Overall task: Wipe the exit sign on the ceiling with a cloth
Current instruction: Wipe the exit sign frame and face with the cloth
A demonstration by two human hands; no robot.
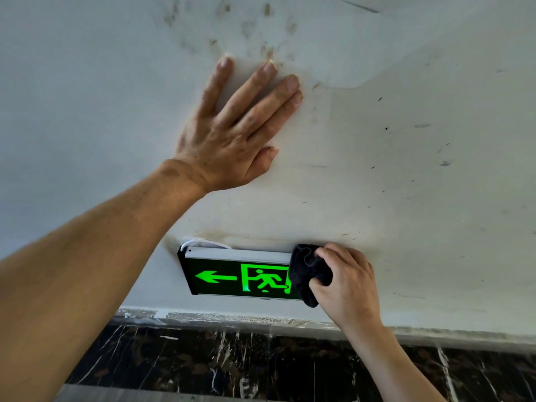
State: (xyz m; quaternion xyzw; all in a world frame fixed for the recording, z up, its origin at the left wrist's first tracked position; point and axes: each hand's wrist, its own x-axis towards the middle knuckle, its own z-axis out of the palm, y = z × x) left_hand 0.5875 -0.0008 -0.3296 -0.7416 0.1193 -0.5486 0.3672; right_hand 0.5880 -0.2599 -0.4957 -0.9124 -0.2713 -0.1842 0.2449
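Bracing on the ceiling [406,140], left hand [232,134] sits flat, fingers spread, holding nothing, well above the work. Dark marble wall band [261,364] runs below both wrists. Exit sign [232,278] hangs off the ceiling between the two forearms, long axis horizontal, running leftward from the right hand [345,285]; arrow end is its far end. Right hand is much nearer: it's clenched on a bunched dark cloth [307,274], which is pressed over the sign's right end. My read: wipe runs left along the face. Free room that way, with only the left forearm near the far end. White cable [203,243] loops at the top-left corner, a possible snag.
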